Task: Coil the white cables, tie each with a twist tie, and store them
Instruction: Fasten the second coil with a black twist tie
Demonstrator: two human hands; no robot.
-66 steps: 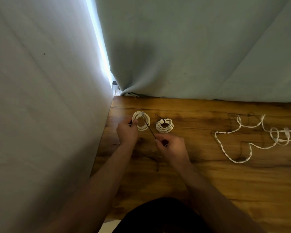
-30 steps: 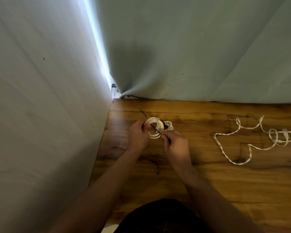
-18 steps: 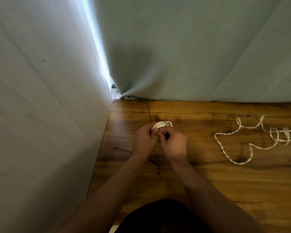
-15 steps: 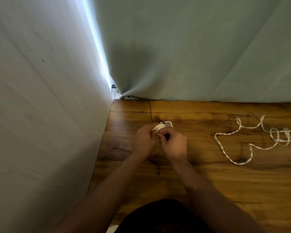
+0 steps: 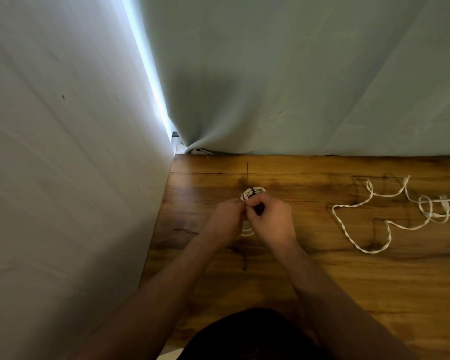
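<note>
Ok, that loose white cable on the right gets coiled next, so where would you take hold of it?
Probably at its connector end, far right, pinched from above. The loose cable lies flat on the wooden table, so nothing offers a side grip, and starting at an end lets the rest trail freely into a coil.

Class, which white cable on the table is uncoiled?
The white cable sprawled loose on the table's right side; the coil is gripped by the left hand while the right hand pinches its twist tie.
</note>
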